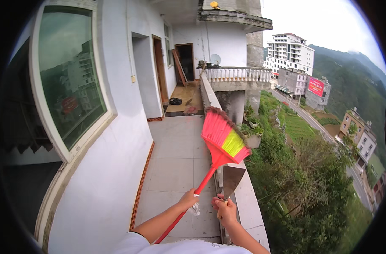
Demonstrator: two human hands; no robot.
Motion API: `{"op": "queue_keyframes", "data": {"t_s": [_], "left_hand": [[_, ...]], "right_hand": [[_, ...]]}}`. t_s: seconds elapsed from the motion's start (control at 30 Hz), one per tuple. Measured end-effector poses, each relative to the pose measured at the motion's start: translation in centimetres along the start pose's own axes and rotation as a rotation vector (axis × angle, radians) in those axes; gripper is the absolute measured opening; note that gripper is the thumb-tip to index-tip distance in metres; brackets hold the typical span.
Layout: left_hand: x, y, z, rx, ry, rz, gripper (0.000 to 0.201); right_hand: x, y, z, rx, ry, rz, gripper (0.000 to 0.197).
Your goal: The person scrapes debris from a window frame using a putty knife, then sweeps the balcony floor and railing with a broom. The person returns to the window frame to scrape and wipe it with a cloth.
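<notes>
A red broom (222,149) with red and yellow bristles is raised head-up in front of me, dark fluff caught along its bristle tips. My left hand (187,200) is closed round its red handle, and a crumpled white tissue or cloth (194,208) hangs by that hand. My right hand (226,210) grips a scraper (233,180) by its light handle, the wide dull metal blade pointing up just below the broom head. Both tools are beside the balcony wall's ledge. The broom's lower handle passes under my left forearm.
To my right runs the pale tiled ledge (247,202), with a steep drop to greenery and a road beyond. A white wall with a window (70,80) stands at left. Farther along the tiled floor (170,171) lie a black bag (175,101) and a leaning board (180,67).
</notes>
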State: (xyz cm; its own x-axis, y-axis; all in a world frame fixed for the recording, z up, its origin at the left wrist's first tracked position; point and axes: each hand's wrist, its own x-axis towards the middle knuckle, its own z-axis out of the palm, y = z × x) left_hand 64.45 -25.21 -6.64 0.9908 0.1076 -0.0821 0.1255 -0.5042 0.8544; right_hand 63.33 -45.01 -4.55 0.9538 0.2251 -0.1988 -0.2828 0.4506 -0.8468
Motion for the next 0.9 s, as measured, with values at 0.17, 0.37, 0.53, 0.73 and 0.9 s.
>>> {"op": "queue_keyframes", "data": {"t_s": [0.17, 0.37, 0.53, 0.73, 0.9], "left_hand": [[-8.3, -1.3, -2.3, 0.008, 0.078, 0.044, 0.033], [-20.7, -6.4, -7.2, -0.155, 0.556, 0.109, 0.019], [-31.1, -13.0, -10.8, -0.746, 0.533, 0.01, 0.012], [-40.8, -15.2, -15.6, -0.555, 0.696, -0.166, 0.013], [-46.0, -16.6, -17.1, -0.481, 0.843, -0.3, 0.014]], "right_hand": [[-3.0, 4.5, 8.3, 0.2, -0.187, 0.051, 0.024], [-5.4, 13.6, 16.2, 0.092, -0.837, 0.243, 0.018], [-9.9, 19.8, 24.3, 0.226, -0.78, 0.426, 0.012], [-12.2, 19.8, 34.5, 0.315, -0.713, 0.642, 0.011], [-13.3, 19.0, 40.7, 0.239, -0.756, 0.605, 0.009]]}}
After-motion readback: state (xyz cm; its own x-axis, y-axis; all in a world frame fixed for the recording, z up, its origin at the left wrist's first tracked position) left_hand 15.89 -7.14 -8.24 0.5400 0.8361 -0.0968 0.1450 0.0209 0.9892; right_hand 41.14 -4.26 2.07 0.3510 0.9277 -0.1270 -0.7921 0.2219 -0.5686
